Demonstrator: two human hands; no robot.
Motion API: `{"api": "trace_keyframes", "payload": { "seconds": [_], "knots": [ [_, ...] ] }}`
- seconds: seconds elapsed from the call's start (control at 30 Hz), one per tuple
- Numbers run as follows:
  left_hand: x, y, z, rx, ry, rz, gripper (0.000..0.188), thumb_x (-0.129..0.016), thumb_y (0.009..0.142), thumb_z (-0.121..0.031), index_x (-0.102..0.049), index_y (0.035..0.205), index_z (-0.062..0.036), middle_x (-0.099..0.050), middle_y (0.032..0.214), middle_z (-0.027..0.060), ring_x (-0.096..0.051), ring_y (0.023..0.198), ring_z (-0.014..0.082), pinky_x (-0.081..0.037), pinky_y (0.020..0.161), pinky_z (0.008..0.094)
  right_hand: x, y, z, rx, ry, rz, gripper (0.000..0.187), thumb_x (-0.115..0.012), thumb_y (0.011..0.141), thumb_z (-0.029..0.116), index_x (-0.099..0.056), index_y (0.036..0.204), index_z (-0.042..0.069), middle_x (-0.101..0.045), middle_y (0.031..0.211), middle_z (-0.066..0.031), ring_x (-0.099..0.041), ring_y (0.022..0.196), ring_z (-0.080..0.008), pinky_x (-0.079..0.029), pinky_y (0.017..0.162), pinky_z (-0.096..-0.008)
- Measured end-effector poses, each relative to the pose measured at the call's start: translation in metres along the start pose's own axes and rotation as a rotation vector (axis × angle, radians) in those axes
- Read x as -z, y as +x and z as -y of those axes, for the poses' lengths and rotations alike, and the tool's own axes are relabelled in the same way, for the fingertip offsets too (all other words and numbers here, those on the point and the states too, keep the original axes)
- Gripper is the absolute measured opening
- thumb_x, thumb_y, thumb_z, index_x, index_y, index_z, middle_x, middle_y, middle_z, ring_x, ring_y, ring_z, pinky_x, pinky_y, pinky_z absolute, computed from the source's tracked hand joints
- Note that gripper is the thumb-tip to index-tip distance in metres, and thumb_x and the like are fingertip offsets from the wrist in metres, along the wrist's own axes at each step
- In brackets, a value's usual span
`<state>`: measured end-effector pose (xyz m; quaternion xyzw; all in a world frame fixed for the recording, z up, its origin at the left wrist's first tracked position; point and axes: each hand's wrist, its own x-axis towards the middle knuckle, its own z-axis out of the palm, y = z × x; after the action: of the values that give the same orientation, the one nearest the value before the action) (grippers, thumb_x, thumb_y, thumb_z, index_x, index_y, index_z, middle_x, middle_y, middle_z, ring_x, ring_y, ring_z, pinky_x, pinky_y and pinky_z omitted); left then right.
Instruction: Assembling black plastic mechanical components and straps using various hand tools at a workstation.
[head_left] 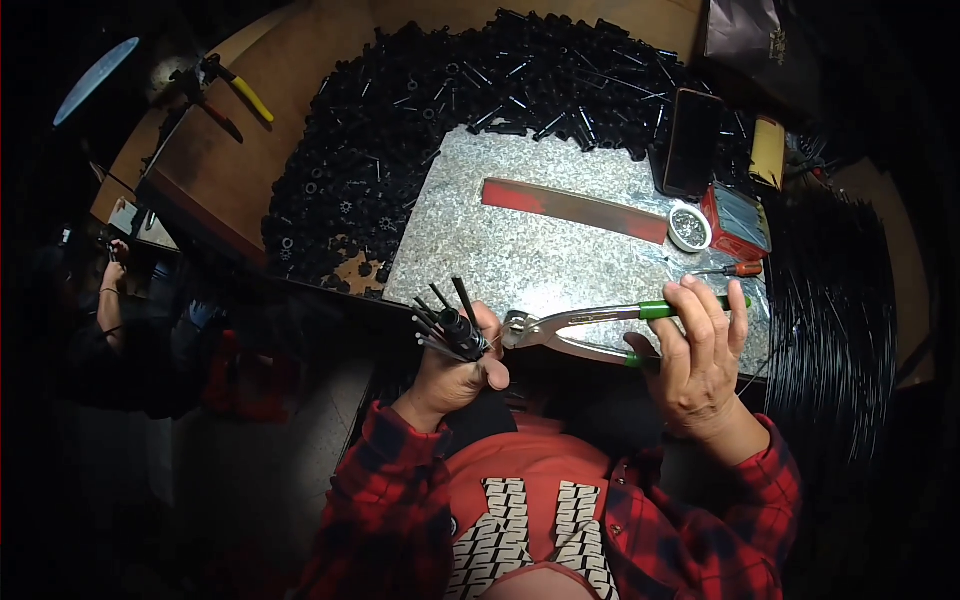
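My left hand (448,382), low at the table's front edge, is closed round a black hub (461,338). Several thin dark rods fan out from this hub, like part of an umbrella frame. In my right hand (702,375) are long pincers (592,317) with green-sleeved handles. The fingers lie over the upper handle, and the lower one runs into the palm. The handles stand apart. The round metal head of the pincers is close beside the hub, near my left thumb. A thin wire seems to run between them; whether the jaws grip it, I cannot tell.
A speckled board (520,250) carries a red-edged bar (570,210), a small white bowl (689,228), a red box (737,222) and a screwdriver (740,270). Black parts (350,180) are heaped behind. Long black rods (830,290) lie right. Another person's arm (110,300) shows far left.
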<state>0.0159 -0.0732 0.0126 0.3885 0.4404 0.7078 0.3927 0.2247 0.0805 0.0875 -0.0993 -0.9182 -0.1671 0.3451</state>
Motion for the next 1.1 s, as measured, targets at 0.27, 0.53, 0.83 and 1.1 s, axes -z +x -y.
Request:
{"api": "trace_keyframes", "payload": {
  "seconds": [0.27,0.53,0.83,1.1],
  "knots": [
    [0.003,-0.002,0.01,-0.043,0.182,-0.062,0.051,-0.087,0.064,-0.035,-0.048,0.083,-0.0077,-0.043,0.076,-0.0052,-0.04,0.07,0.0052,-0.035,0.059,0.0216,-0.001,-0.002,0.001,0.098,-0.112,-0.065,0.017,-0.062,0.083,0.015,-0.054,0.096,0.007,-0.058,0.112,-0.0119,-0.057,0.107,-0.0275,-0.035,0.101,-0.0546],
    [-0.005,0.002,0.001,-0.038,0.17,-0.072,0.046,-0.087,0.066,-0.028,-0.049,0.082,-0.007,-0.044,0.076,-0.0048,-0.04,0.07,0.0054,-0.036,0.06,0.022,0.0,-0.002,-0.005,0.185,-0.133,-0.116,0.013,-0.057,0.078,0.01,-0.047,0.086,0.011,-0.058,0.099,-0.0085,-0.058,0.087,-0.0221,-0.042,0.078,-0.039],
    [-0.001,-0.003,0.009,-0.152,0.231,-0.119,0.05,-0.088,0.062,-0.03,-0.049,0.082,-0.0063,-0.047,0.076,-0.0027,-0.044,0.069,0.0067,-0.038,0.059,0.0229,0.009,-0.004,-0.002,0.003,0.322,0.212,0.024,-0.07,0.069,0.007,-0.048,0.077,0.005,-0.055,0.083,-0.0119,-0.054,0.071,-0.0271,-0.043,0.061,-0.0365],
    [0.002,-0.004,0.005,-0.214,0.115,0.013,0.062,-0.082,0.054,-0.048,-0.049,0.086,-0.0064,-0.053,0.069,0.0005,-0.05,0.06,0.0107,-0.041,0.056,0.0256,0.019,-0.018,-0.001,-0.316,0.993,0.653,0.032,-0.08,0.072,0.013,-0.052,0.084,0.004,-0.058,0.071,-0.0102,-0.06,0.06,-0.0242,-0.046,0.052,-0.0329]
  ]
}}
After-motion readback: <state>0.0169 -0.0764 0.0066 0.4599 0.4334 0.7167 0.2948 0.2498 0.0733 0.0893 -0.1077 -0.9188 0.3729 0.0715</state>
